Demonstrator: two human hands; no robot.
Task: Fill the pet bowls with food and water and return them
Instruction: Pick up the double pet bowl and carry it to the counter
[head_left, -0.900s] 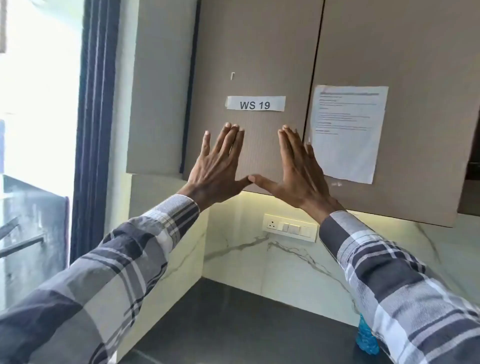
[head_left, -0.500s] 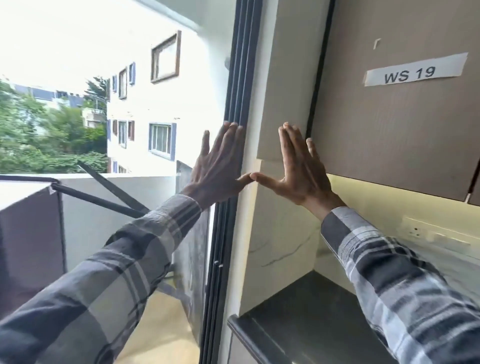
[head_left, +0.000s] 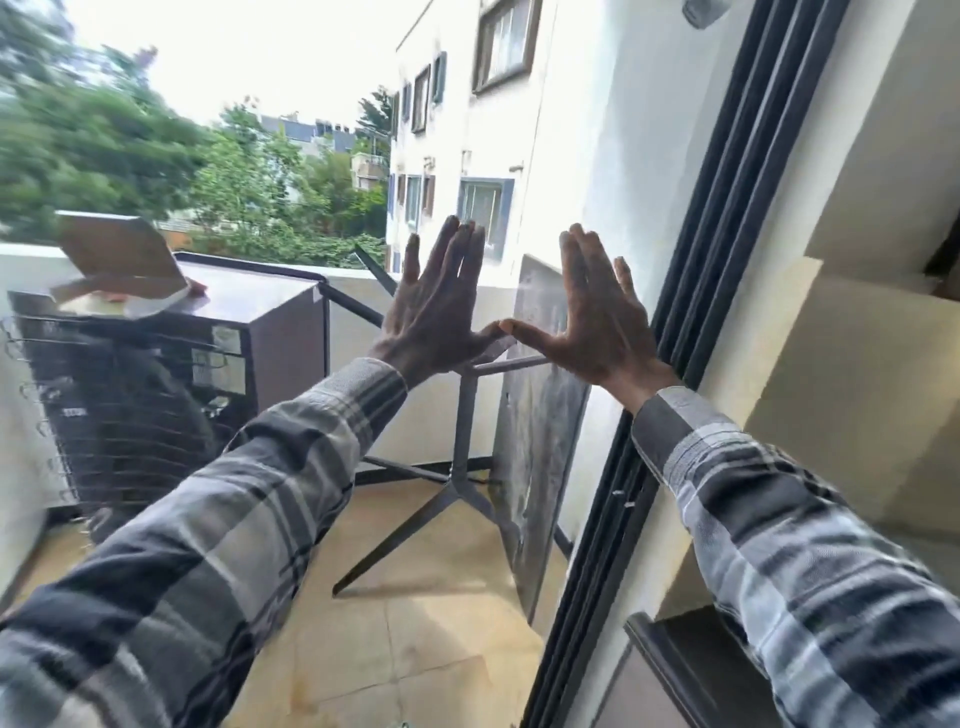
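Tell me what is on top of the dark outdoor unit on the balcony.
On the dark outdoor unit lies a flat brown board, tilted, over pale sheets. What lies beneath them is covered.

Balcony seen through a dark sliding door frame (head_left: 696, 291). Tan tiled floor (head_left: 415, 623), low white parapet wall (head_left: 426, 415). Dark cabinet-like unit (head_left: 249, 343) at left, wire grille on its front, a tilted board (head_left: 119, 254) on top. Folded table (head_left: 535, 426) on a metal stand leans beside the frame. White multi-storey building (head_left: 467, 130) and green trees (head_left: 156, 171) beyond, bright overcast daylight. Cream interior wall (head_left: 857, 364) right, dark countertop edge (head_left: 670, 654) bottom right.
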